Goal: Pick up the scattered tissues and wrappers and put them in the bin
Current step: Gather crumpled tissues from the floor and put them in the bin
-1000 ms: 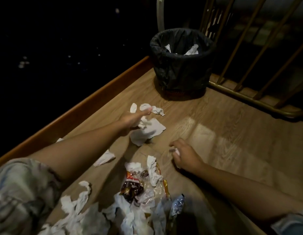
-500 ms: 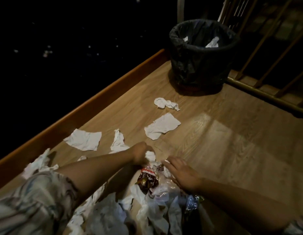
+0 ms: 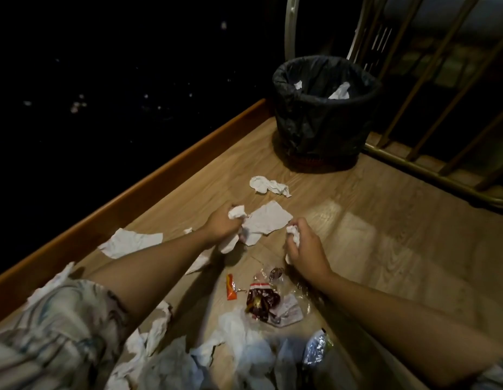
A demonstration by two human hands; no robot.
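Much of the head view is dark: the area left of the wooden ledge point(image 3: 149, 181) is black with only faint specks, and the bottom edge is blurred, so the heap of tissues point(image 3: 239, 361) and a shiny wrapper point(image 3: 315, 347) there are hard to make out. The left hand point(image 3: 222, 226) is closed around a crumpled tissue point(image 3: 237, 212), with more white paper hanging below the fist; its fingers are curled under and mostly hidden. The right hand point(image 3: 304, 249) is clenched on a small wad point(image 3: 293, 233), fingers together. Between the hands a flat tissue point(image 3: 268, 225) lies on the floor point(image 3: 385, 249), its long axis running from near left to far right, its near corner touching the left hand. Beyond it a twisted tissue point(image 3: 270, 186) lies with its length across the view, near the bin point(image 3: 323, 128). The bin stands upright in the far corner by a railing point(image 3: 430, 167), black-lined, with white scraps inside. Another flat tissue point(image 3: 129, 243) lies by the ledge. Near the right wrist sit a dark red wrapper point(image 3: 261, 301) and an orange wrapper point(image 3: 231, 287), the latter pointing away from the camera.
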